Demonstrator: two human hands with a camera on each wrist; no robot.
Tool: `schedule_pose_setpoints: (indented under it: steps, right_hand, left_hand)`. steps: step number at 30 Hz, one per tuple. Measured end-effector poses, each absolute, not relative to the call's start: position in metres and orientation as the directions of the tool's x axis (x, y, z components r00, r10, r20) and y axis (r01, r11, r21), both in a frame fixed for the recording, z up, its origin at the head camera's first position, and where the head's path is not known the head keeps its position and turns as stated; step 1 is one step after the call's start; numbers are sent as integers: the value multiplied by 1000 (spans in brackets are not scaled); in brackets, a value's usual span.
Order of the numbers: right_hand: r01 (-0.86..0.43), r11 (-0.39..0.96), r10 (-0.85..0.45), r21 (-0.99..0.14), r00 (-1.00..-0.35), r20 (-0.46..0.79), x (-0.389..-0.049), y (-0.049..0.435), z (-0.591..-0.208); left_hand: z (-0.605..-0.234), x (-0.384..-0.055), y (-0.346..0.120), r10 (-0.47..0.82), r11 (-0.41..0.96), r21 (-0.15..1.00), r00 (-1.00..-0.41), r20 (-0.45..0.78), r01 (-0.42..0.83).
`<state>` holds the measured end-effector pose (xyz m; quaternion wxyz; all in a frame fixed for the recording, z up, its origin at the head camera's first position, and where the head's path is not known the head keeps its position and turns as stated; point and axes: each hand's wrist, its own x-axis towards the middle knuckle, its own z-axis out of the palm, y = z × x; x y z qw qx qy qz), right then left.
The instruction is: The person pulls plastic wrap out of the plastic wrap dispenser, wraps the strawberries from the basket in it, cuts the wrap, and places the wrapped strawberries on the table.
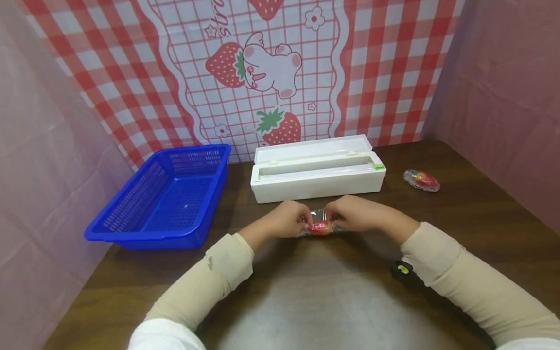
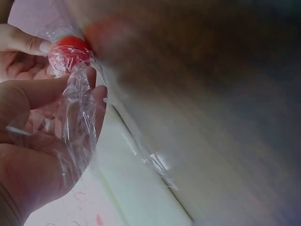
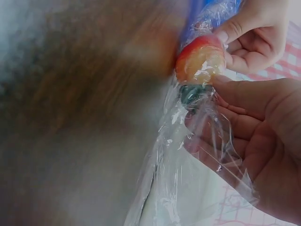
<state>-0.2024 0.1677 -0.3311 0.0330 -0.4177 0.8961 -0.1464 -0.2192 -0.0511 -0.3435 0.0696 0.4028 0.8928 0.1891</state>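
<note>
A red-and-yellow fruit lies in clear cling film between the two hands, close over the table. The right wrist view shows a dark green end on the fruit. My left hand pinches the cling film on the red side, thumb and fingertips right at the fruit. On the green side, my right hand pinches the film, its thumb against the fruit's edge and its fingers behind the film. Loose film hangs across both palms in the wrist views.
Just beyond the hands stands a white cling film box, lid raised, with a green tab at its right end. A blue plastic basket is on the left. Another film-wrapped red-and-yellow fruit lies at the back right of the brown table.
</note>
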Motion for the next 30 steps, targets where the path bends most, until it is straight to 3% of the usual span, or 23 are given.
schedule_pose_setpoints:
  steps: [5,10,14,17,20,25,30]
  right_hand:
    - [-729,643,-738,-233,-671,63,-208,167,-331]
    - [-757,641,-729,-131,-653,207,-208,165,-333]
    - [-795,598,-743,-97,-597,302,-205,164,-334]
    - [-805,582,-753,-114,-586,297,-202,166,-335]
    - [-799,580,-754,-160,-601,265,-198,169,-334]
    - [-781,585,-759,-218,-622,191,-197,173,-331]
    - [-740,646,-729,-187,-671,137,-202,173,-329]
  left_hand:
    - [-343,-230,-47,718,651,331,-695,21,683]
    - [-342,-231,-45,703,668,261,-706,84,697]
    - [-343,-224,-42,752,619,113,-628,201,777]
    - [-343,-217,-40,790,576,-4,-555,259,818]
    - [-342,-211,-37,805,560,-45,-530,267,828]
    - [-339,-209,-35,794,585,-26,-567,219,810]
    - [-340,-217,-33,750,647,6,-638,173,762]
